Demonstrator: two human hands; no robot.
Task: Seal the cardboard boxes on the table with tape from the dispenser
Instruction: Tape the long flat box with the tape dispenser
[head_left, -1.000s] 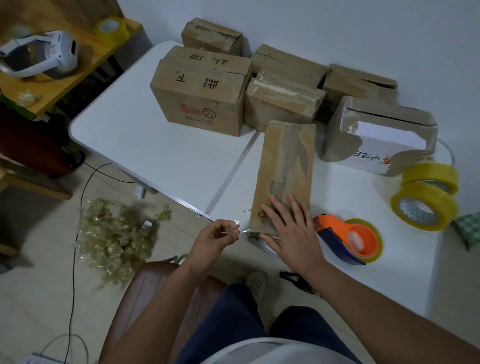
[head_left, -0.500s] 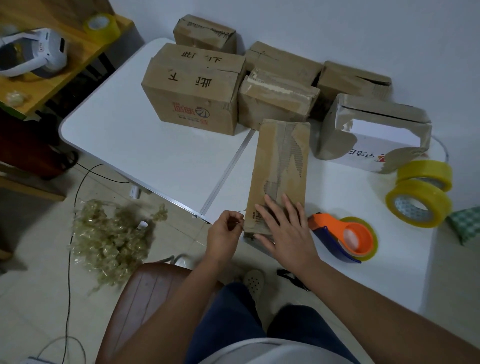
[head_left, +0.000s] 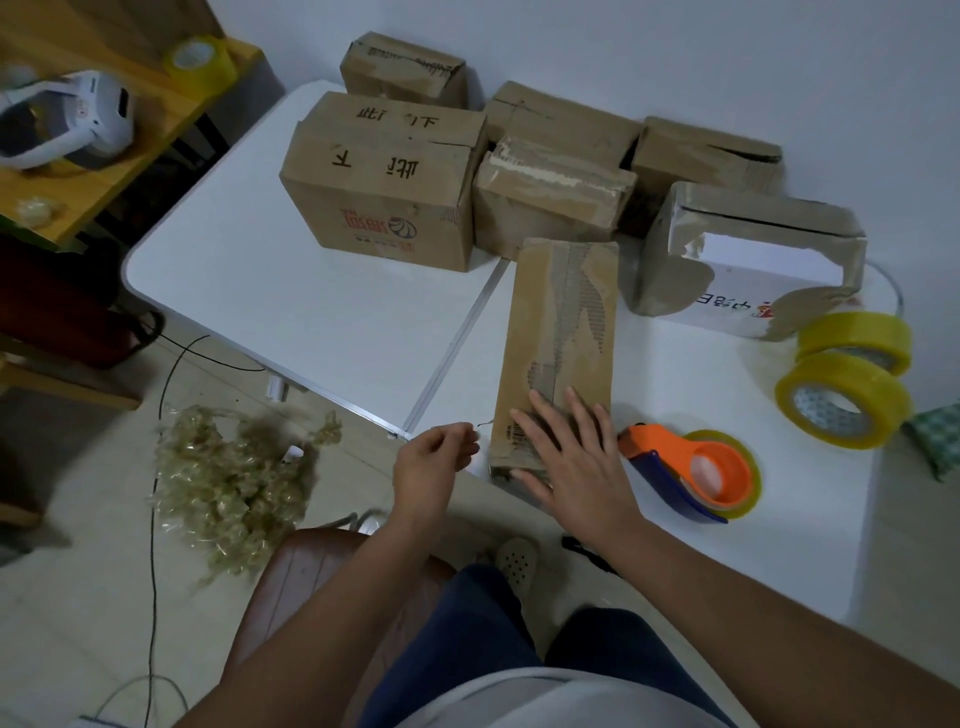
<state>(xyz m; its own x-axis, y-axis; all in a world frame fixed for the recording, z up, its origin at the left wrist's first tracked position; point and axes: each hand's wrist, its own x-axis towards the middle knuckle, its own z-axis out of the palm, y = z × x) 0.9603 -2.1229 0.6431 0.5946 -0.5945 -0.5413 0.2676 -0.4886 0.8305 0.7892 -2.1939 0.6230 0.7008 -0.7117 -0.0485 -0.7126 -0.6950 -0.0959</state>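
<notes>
A long narrow cardboard box (head_left: 561, 332) lies on the white table (head_left: 311, 301), its near end at the table's front edge. My right hand (head_left: 576, 457) presses flat on that near end, fingers straight and spread. My left hand (head_left: 434, 460) hovers just left of the box's near corner. Its fingers are curled and pinch a thin strand (head_left: 483, 423) that runs to the box. The orange and blue tape dispenser (head_left: 691, 467) lies on the table right of my right hand, untouched. Several more cardboard boxes, among them a large one (head_left: 384, 182), stand at the back.
Two yellow tape rolls (head_left: 841, 400) sit at the table's right edge beside a torn white box (head_left: 748, 260). A heap of crumpled used tape (head_left: 234, 483) lies on the floor at left. A brown chair (head_left: 311, 582) stands below me. A wooden side table (head_left: 104, 171) holds a white headset.
My left hand has moved right, closer to the box's near left corner, still pinching the strand. My right hand stays pressed on the box.
</notes>
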